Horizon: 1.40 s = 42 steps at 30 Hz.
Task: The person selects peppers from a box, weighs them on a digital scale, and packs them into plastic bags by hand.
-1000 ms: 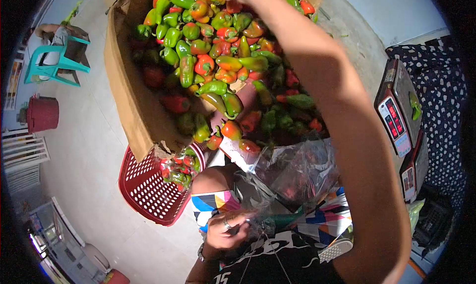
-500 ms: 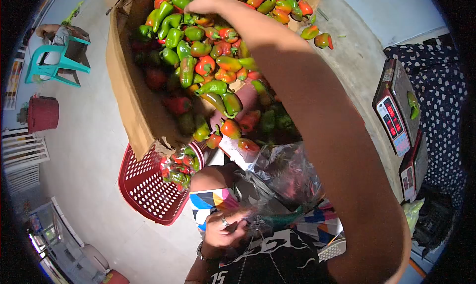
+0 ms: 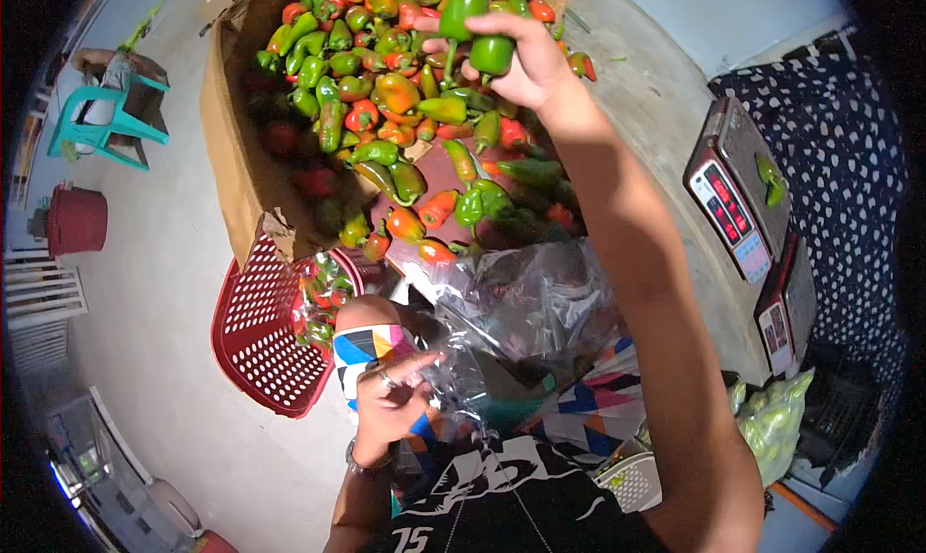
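Observation:
My right hand [image 3: 532, 66] is raised over the pile of red and green peppers [image 3: 386, 99], its fingers closed around green peppers [image 3: 492, 55]; two of them show. Down by my lap, my left hand [image 3: 394, 403] pinches the edge of a clear plastic bag [image 3: 463, 370]. More clear plastic [image 3: 540, 288] lies crumpled between my lap and the pile. The peppers lie in an opened cardboard box [image 3: 227, 138], and part of its reddish bottom shows near me.
A red perforated basket [image 3: 280, 350] with bagged peppers [image 3: 323, 297] stands at my left. On the right are two digital scales [image 3: 738, 206], the farther one with a green pepper [image 3: 770, 179] on it, and a bag of green produce [image 3: 775, 423]. A teal chair [image 3: 116, 119] stands far left.
My right hand has drawn back from the far side of the pile toward the right, and now green peppers show in it. My left hand stays at the plastic bag. The view has shifted slightly.

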{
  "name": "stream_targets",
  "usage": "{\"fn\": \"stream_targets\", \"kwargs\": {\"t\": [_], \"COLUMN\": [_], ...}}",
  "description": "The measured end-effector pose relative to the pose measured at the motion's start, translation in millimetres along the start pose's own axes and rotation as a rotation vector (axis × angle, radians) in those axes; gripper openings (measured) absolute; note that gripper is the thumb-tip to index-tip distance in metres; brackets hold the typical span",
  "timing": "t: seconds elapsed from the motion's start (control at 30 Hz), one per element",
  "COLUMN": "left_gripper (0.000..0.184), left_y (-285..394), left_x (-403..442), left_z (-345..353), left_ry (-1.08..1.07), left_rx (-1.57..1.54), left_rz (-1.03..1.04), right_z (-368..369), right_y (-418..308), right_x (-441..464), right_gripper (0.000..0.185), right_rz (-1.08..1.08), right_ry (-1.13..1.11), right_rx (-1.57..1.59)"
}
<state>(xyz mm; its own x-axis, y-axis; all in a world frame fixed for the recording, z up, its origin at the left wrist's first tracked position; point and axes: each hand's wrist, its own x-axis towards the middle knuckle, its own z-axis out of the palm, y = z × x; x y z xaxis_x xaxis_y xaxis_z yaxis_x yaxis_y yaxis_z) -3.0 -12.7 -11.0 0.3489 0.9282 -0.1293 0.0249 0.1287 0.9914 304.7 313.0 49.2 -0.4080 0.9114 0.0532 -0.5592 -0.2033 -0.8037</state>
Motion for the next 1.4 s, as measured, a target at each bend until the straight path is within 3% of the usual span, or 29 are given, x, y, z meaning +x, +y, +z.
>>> {"fn": "stream_targets", "kwargs": {"t": [0.13,0.23,0.43,0.6,0.77,0.8,0.87,0.97,1.1,1.2,1.3,1.4], "left_gripper": [0.051,0.05,0.05,0.049,0.049,0.05,0.05,0.05,0.047,0.045,0.042,0.042], "left_y": [-4,-3,-6,-3,-7,-8,-8,-7,-1,4,3,5], "left_x": [1,0,-2,0,-2,-2,-2,1,4,4,4,7], "left_z": [4,4,9,10,10,10,10,12,17,18,17,19], "left_ry": [0.008,0.012,0.053,0.044,0.068,0.076,0.082,0.079,0.075,0.058,0.04,0.024], "left_rx": [0.022,-0.011,-0.031,-0.016,-0.006,0.001,0.023,0.064,0.073,0.093,0.151,0.216], "left_rz": [0.047,0.015,-0.004,-0.035,-0.077,-0.066,-0.059,-0.045,-0.024,-0.038,-0.039,-0.006], "right_z": [-25,-37,-91,-150,-204,-215,-305,-261,-257,-248,-270,-267], "right_y": [3,-7,-37,-106,-184,-198,-224,-227,-220,-210,-211,-214], "right_x": [-75,-149,-290,-393,-450,-454,-494,-460,-450,-440,-441,-435], "right_gripper": [0.045,0.037,0.038,0.026,0.028,0.04,0.058,0.072,0.069,0.069,0.07,0.072], "right_rz": [-0.005,0.113,0.183,0.054,0.024,0.095,0.192,0.659,0.799,0.733,0.731,0.797], "right_ry": [0.056,0.344,0.835,1.233,1.339,1.41,1.363,1.428,1.394,1.438,1.347,1.33], "right_rx": [-0.165,-0.416,-0.51,-0.425,-0.457,-0.699,-1.356,-1.851,-1.962,-2.002,-2.125,-2.027]}}
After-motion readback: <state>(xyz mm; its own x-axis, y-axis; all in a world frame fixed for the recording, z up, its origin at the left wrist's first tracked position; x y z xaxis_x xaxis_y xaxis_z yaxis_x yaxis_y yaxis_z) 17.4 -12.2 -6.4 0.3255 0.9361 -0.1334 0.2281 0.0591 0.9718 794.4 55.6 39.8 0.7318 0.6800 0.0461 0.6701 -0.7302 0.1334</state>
